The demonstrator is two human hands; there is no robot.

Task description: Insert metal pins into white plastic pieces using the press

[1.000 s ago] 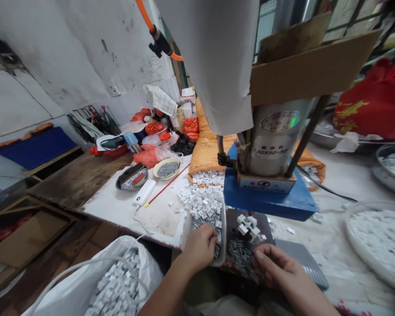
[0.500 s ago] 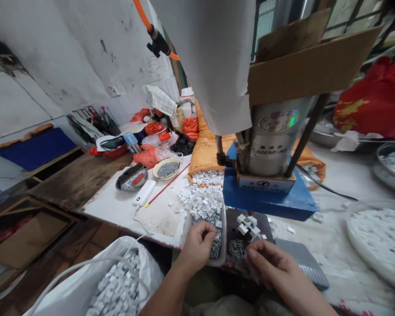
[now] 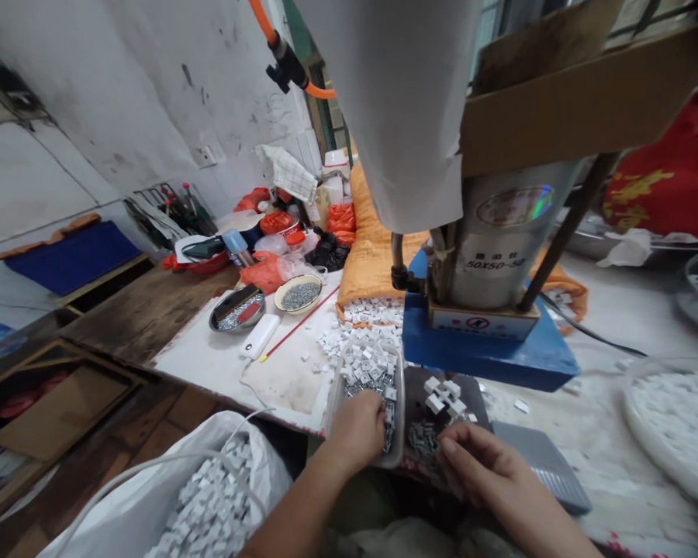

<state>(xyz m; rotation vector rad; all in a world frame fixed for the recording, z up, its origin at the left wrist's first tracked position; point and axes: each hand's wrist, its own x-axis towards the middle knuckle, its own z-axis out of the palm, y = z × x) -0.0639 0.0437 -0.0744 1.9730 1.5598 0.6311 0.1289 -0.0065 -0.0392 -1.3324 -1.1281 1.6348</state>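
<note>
White-clothed press machine [image 3: 500,232] fills top centre, steel cylinder on a blue base plate [image 3: 488,353], cardboard sheet [image 3: 582,85] wedged above. White worktable [image 3: 256,372] runs under it, wooden bench [image 3: 145,310] to the left. Orange sack [image 3: 372,248] behind the machine, red bag [image 3: 668,186] far right. White plastic bag [image 3: 209,504] of small white parts at lower left. Round tray [image 3: 675,418] of white parts on the right edge. Clear plastic tub [image 3: 368,387] at table front, left of the base plate, holds white square parts with metal clips. Dark flat tray [image 3: 442,418] just beside the tub carries a few white parts [image 3: 444,395] and a heap of small metal clips [image 3: 422,442]. Left hand [image 3: 357,430] sits inside the tub, fingers curled down into the parts; what they pinch is hidden. Right hand [image 3: 482,473] rests on the dark tray's near edge, fingertips bunched together at the metal clips; cannot tell if one is gripped. Power bank [image 3: 259,335] and two small bowls [image 3: 267,302] of screws sit farther left.
</note>
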